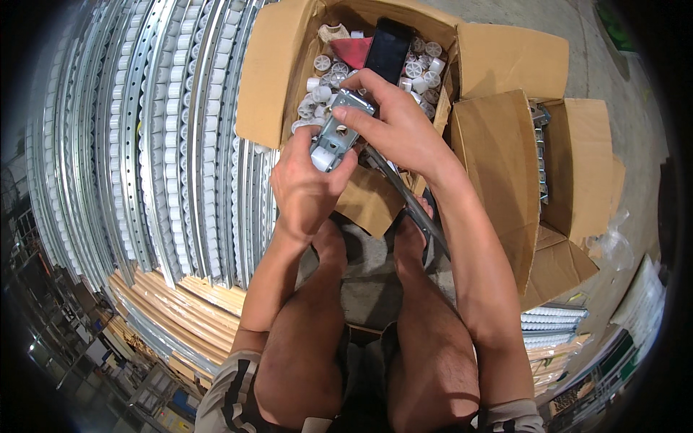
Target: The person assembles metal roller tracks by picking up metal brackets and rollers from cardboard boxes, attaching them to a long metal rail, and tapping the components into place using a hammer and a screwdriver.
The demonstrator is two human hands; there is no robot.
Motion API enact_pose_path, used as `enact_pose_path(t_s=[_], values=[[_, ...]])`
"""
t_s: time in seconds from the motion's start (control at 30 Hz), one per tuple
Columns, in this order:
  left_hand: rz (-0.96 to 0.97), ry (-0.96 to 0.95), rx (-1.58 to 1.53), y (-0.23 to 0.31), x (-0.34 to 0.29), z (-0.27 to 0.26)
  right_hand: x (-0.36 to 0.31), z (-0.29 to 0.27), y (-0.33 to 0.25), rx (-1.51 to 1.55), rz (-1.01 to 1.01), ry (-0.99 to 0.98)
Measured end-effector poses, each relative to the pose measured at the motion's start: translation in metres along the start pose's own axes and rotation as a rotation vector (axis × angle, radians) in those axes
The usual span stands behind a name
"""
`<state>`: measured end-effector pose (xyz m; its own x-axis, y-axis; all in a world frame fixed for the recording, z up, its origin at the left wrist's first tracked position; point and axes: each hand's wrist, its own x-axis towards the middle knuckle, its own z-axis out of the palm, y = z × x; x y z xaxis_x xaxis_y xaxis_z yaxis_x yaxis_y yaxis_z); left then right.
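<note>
A shiny metal bracket (342,136) is held between both hands above the near side of an open cardboard box (278,72). My left hand (307,189) is closed around its lower end, where a white plastic roller (323,159) sits. At the upper end, my right hand (401,119) grips the bracket with the thumb on top and fingers along the far side. Loose white rollers (323,65) fill the box beneath. Among them lie a black phone (390,47) and a piece of red material (350,53).
Long metal roller tracks (151,130) are stacked on the left, over tan tubes (170,303). A second open box (498,166) on the right holds metal parts (541,155). A dark bar (408,198) slants down below my right wrist, by my feet.
</note>
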<state>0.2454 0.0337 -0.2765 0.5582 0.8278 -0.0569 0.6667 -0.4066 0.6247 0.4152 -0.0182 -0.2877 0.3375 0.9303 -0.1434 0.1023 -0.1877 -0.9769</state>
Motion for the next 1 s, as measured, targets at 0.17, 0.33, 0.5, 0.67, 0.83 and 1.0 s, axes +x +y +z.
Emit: enact_pose_path(t_s=[0.17,0.33,0.5,0.67,0.83,1.0], values=[[0.03,0.007,0.005,-0.001,-0.002,0.004,0.0,0.001,-0.009,-0.113,-0.054,0.028],[0.039,-0.003,-0.021,-0.005,-0.002,0.002,-0.005,0.006,-0.008,-0.095,-0.049,0.072],[0.011,-0.026,-0.016,-0.004,0.0,0.001,-0.011,0.016,-0.003,-0.086,-0.035,0.146],[-0.027,-0.061,-0.018,-0.004,0.004,0.001,-0.019,0.021,0.006,-0.064,-0.017,0.169],[-0.099,-0.096,-0.017,0.001,0.004,-0.002,-0.014,0.013,-0.002,-0.039,0.05,0.107],[-0.044,-0.009,0.041,-0.006,0.005,0.006,-0.009,0.006,0.004,-0.04,0.023,0.045]])
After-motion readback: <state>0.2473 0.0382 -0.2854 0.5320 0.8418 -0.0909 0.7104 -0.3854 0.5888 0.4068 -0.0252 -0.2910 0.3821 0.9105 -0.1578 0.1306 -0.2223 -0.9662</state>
